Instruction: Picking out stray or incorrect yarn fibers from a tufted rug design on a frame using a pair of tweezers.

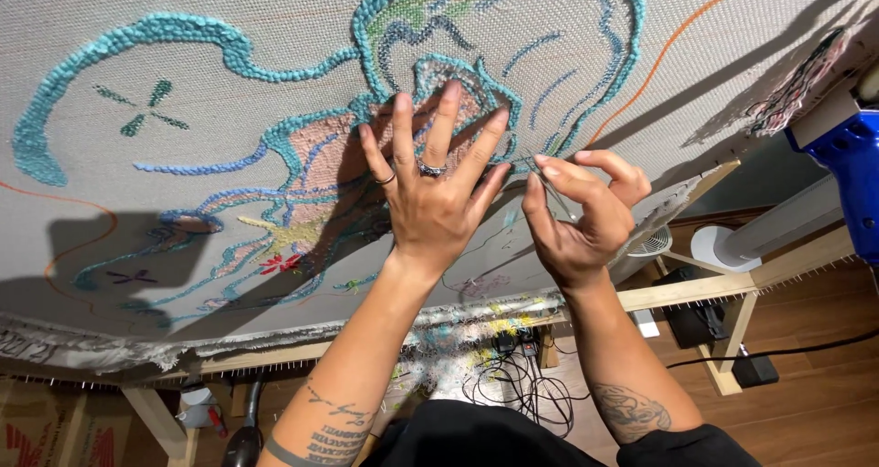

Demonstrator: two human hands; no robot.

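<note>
We see a thin, pale strand of yarn (524, 161) pinched at the tips of our right hand (581, 215); its short visible length runs roughly level, pointing left toward the tufted patch, and its far end is too fine to follow. The right fingers (558, 168) are drawn narrow, thumb and forefinger closed on that strand. Just beside it, our left hand (430, 188) lies flat with fingers spread wide, holding nothing, pressed against the grey woven backing cloth with turquoise, pink and blue tufted loops (229, 101). That cloth is stretched on a pale wooden frame (696, 288), its long edge sloping up to the right. At far right sits a blue tufting gun (847, 169); below lie black cables (522, 385) on the brown wooden floor (806, 403).
</note>
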